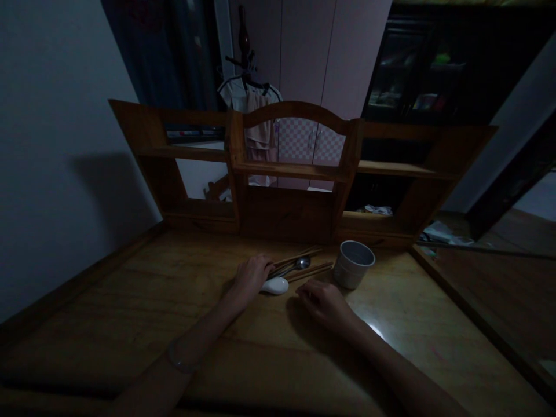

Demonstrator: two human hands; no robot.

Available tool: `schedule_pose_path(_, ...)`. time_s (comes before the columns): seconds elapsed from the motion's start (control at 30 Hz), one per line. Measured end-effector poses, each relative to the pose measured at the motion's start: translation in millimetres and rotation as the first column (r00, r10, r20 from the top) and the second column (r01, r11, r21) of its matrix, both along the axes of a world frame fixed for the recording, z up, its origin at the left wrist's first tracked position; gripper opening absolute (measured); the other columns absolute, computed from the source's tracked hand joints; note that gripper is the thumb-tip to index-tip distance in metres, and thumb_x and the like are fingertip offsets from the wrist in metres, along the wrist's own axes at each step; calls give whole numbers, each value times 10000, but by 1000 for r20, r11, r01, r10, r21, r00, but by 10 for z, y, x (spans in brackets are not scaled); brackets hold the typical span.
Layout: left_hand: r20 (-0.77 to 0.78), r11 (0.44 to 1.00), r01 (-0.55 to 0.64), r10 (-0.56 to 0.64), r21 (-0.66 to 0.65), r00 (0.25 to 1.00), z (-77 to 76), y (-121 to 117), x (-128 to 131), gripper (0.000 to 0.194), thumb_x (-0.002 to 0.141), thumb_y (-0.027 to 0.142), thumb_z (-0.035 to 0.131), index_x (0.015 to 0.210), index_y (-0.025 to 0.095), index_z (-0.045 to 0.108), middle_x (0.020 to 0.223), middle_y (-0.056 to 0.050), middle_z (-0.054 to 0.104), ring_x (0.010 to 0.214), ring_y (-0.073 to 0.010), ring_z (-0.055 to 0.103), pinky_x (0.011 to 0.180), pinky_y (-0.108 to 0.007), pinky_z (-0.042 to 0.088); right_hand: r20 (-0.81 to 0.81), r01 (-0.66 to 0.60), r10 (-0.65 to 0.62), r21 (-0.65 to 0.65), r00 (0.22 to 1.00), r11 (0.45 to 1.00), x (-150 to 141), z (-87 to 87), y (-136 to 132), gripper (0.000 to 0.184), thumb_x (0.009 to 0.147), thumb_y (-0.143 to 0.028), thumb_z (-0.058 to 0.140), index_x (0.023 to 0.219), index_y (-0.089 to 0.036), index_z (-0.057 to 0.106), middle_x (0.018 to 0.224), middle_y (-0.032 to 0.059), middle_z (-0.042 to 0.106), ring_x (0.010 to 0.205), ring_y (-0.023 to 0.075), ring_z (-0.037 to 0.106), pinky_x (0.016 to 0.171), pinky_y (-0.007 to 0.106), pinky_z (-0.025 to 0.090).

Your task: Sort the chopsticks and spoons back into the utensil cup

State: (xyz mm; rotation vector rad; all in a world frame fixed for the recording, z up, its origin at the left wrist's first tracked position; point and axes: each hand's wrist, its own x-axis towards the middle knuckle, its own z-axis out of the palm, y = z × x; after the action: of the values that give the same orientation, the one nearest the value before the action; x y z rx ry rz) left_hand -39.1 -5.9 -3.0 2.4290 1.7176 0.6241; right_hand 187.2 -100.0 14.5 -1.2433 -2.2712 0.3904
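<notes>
My left hand (252, 277) reaches over the left ends of several wooden chopsticks (310, 271) and a metal spoon (303, 263). Its fingers are bent closed there, and they hide which of these they grip. A white soup spoon (276, 285) lies against that hand's near side, its handle end partly covered. Just right of the white spoon, my right hand (324, 301) hovers or rests low over the tabletop, fingers curled in, with nothing visible in them. Beyond the right hand stands a grey-white round pot (354, 265), upright, its inside showing no utensils.
The wooden desk (174, 324) has a raised edge on its right side. Across its back runs a wooden shelf unit (291, 171) with open compartments. A white wall (65, 162) borders the left. Light glares off the desktop beside my right forearm.
</notes>
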Motion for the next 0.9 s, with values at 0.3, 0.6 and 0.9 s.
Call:
schedule_pose_path(0.3,187,978,126,-157,164,970,11,46,93,191,947,149,411,914,143,599,932,-84,597,904,-194,558,844,-307,434,126,235,-244,82,962,969,80,-20,68,244,971,-259,397,909,-194,623,939,49,633,800,132,612,703,222,398)
schedule_pose_path(0.6,205,961,275,-276,35,939,31,-146,213,232,990,269,313,918,188,518,933,-51,565,876,-176,544,796,-283,428,159,268,-273,52,949,962,101,-61,88,210,951,-247,435,895,-194,630,935,40,625,831,131,614,748,215,407)
schedule_pose_path(0.9,163,978,209,-210,20,964,1,-115,189,238,984,272,329,893,188,532,923,-53,596,871,-178,568,787,-278,418,159,303,-306,40,939,952,121,-51,83,197,940,-224,442,905,-201,635,954,36,628,857,134,609,766,218,402)
